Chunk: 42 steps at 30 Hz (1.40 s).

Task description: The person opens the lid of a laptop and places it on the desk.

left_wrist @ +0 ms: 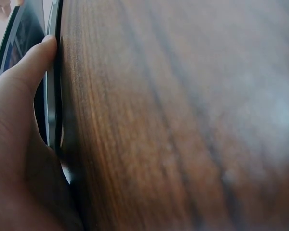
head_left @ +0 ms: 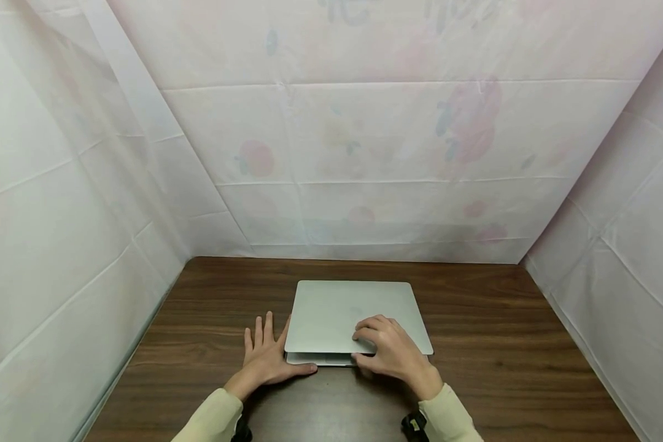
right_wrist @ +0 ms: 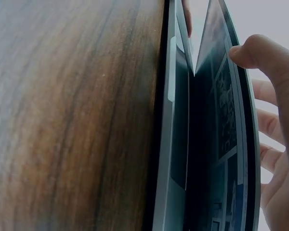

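Note:
A silver laptop lies on the wooden table with its lid partly lowered, leaving a narrow gap at the front. My right hand pinches the lid's front edge, thumb underneath and fingers on top. In the right wrist view the lit screen faces down toward the laptop base. At the front left corner, my left hand is spread with its fingers straight. Its thumb presses against the base's front edge in the left wrist view.
The dark brown wooden table extends on both sides of the laptop. White cloth with faded fruit prints hangs behind it, and white cloth also encloses the left and right sides.

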Each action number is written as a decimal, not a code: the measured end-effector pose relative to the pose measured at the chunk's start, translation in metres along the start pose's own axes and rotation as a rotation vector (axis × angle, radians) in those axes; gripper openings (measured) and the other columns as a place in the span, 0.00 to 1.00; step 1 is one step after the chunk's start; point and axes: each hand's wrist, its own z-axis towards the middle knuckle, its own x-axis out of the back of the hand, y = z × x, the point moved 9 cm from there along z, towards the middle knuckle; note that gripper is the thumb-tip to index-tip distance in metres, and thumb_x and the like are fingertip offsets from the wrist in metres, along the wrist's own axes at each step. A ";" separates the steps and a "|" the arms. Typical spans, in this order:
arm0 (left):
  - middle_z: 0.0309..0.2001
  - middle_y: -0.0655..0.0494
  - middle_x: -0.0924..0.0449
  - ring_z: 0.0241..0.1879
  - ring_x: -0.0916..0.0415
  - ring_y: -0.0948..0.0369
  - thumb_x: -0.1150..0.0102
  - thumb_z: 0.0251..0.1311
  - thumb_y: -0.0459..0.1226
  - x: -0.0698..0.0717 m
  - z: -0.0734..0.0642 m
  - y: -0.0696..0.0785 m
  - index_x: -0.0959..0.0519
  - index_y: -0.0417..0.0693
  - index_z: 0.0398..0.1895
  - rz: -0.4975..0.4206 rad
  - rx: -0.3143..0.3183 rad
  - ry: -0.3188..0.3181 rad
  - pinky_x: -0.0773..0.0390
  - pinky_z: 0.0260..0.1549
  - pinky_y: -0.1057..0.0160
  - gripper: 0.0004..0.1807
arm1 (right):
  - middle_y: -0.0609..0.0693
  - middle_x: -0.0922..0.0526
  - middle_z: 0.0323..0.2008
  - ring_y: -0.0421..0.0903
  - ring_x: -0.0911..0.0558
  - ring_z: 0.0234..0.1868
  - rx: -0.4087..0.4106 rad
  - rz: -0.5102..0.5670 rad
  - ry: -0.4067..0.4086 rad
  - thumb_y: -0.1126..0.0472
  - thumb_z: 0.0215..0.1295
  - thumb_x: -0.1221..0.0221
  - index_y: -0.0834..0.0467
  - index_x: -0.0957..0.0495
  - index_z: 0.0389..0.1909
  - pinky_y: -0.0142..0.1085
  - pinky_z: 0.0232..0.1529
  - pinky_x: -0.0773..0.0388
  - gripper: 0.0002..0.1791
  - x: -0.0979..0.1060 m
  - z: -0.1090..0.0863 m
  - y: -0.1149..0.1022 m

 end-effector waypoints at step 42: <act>0.82 0.33 0.73 0.81 0.78 0.34 0.41 0.33 0.85 -0.004 0.001 -0.003 0.36 0.49 0.79 0.020 0.007 -0.010 0.78 0.73 0.31 0.73 | 0.43 0.11 0.40 0.43 0.14 0.44 0.082 0.115 0.078 0.57 0.58 0.25 0.51 0.11 0.37 0.40 0.43 0.15 0.07 0.028 0.021 -0.005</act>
